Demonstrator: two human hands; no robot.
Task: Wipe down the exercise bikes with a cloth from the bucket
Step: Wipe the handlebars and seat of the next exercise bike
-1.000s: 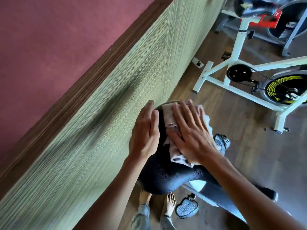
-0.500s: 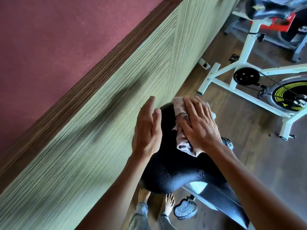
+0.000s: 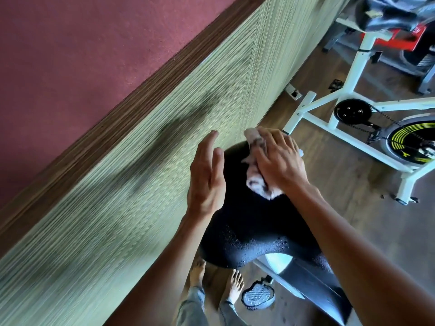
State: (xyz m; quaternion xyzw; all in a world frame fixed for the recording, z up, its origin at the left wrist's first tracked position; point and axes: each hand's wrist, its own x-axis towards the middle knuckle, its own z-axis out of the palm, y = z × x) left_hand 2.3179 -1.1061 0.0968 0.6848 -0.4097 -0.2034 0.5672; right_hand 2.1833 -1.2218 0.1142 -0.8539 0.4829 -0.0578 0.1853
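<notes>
Wood-look flooring [image 3: 317, 165] runs beside a striped wall panel [image 3: 141, 184], with a white exercise bike [image 3: 353, 74] standing near and a red one [image 3: 400, 38] behind it. On the black saddle [image 3: 254, 222] of the nearest bike, the right hand [image 3: 280, 161] presses a bunched pale cloth [image 3: 255, 184] onto the nose end, fingers curled over it. The left hand [image 3: 207, 175] lies flat and spread along the saddle's side. Water beads remain on the rear, so this saddle looks only partly wiped; the frame and the other bikes likely remain. No bucket is visible.

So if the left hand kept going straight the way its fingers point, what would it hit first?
Probably the green striped wall panel: the left hand points up along the saddle edge toward it, though depth is unclear.
</notes>
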